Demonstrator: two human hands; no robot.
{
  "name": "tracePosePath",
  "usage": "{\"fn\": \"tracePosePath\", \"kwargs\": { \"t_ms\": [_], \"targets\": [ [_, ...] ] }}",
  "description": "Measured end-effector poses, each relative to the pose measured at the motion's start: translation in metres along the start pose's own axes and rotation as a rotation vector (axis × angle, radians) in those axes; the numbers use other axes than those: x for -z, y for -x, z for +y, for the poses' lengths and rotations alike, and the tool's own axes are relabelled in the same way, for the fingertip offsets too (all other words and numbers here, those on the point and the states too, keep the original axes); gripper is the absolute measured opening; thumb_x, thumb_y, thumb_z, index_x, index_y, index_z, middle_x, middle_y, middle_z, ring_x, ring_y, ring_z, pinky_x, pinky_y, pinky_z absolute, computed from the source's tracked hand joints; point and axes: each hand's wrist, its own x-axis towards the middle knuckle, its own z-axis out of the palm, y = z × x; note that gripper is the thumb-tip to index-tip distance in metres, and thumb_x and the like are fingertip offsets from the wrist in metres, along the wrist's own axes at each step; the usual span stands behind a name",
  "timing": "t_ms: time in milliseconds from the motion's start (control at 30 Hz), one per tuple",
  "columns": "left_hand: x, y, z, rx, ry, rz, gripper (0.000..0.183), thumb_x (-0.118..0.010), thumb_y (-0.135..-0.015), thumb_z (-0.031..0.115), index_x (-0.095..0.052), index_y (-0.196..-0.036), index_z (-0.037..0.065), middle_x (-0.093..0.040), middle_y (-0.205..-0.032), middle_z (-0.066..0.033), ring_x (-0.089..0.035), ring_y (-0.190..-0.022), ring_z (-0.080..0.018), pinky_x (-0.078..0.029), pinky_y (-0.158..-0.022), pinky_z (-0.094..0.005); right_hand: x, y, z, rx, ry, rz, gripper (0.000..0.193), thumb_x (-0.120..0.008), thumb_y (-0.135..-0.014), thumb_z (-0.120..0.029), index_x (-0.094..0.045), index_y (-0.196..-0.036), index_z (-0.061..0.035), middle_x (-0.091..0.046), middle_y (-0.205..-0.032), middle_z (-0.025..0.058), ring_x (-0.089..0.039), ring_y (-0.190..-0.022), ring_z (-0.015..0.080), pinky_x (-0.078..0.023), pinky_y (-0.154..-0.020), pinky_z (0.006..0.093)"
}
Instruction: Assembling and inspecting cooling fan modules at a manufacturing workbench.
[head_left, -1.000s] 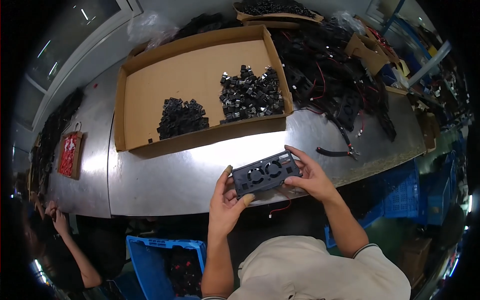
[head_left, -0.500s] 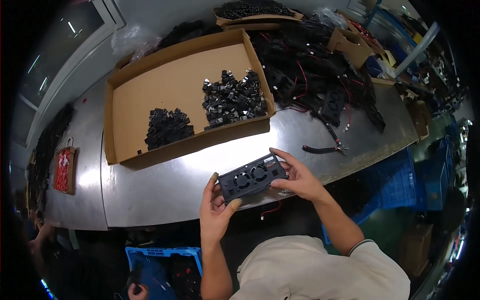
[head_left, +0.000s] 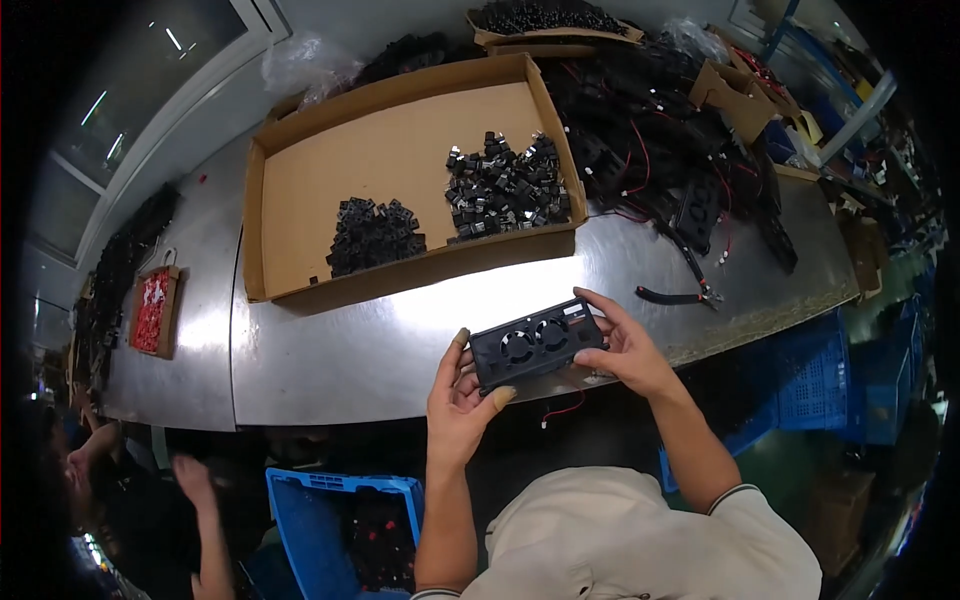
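Note:
Between my two hands is a black rectangular housing with two round fan openings [head_left: 533, 343], held above the table's front edge. My left hand [head_left: 466, 392] grips its left end, with coverings on the thumb and a fingertip. At the other end my right hand [head_left: 625, 345] pinches it, fingers behind the top edge and thumb on the lower front. A thin red wire [head_left: 566, 411] with a small white connector hangs below the housing. To the right of my right hand lie cutting pliers with black handles [head_left: 680, 295].
A shallow cardboard tray [head_left: 430, 258] holds two heaps of small black parts. Black housings with red wires [head_left: 700, 205] pile up at the back right. A small box of red parts [head_left: 152, 315] stands left. Below are a blue crate [head_left: 300, 520] and, lower left, another person's arm [head_left: 205, 520].
The view has shifted, so the tray and table appear farther right. My hands keep the same hold on the housing. The other person's arm has come further into view at lower left.

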Motion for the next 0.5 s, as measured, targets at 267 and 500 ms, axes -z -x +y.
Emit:
{"fn": "tracePosePath", "kwargs": {
  "t_ms": [267, 500],
  "targets": [
    [-0.023, -0.005, -0.001, -0.308, 0.226, -0.055, 0.116, -0.09, -0.065, 0.008, -0.017, -0.155, 0.01, -0.032, -0.149, -0.0146, -0.04, -0.133, -0.0299, -0.043, -0.107, -0.0413, -0.045, 0.021, 0.031, -0.339, -0.73, -0.118, 0.072, -0.071, -0.088, -0.01, -0.032, -0.148, -0.001, -0.055, -0.129, 0.0128, -0.06, -0.111, 0.0212, -0.054, -0.089, 0.0332],
    [-0.018, -0.005, 0.037, -0.302, -0.435, -0.018, 0.101, -0.088, -0.069, 0.017, -0.029, -0.15, 0.004, -0.06, -0.115, -0.0138, -0.061, -0.103, -0.0248, -0.05, -0.089, -0.0351, -0.049, 0.027, 0.015, -0.238, 0.206, -0.307, 0.05, -0.064, -0.092, -0.005, -0.045, -0.138, 0.0002, -0.06, -0.121, 0.0127, -0.059, -0.113, 0.0197, -0.052, -0.094, 0.0341]
  ]
}}
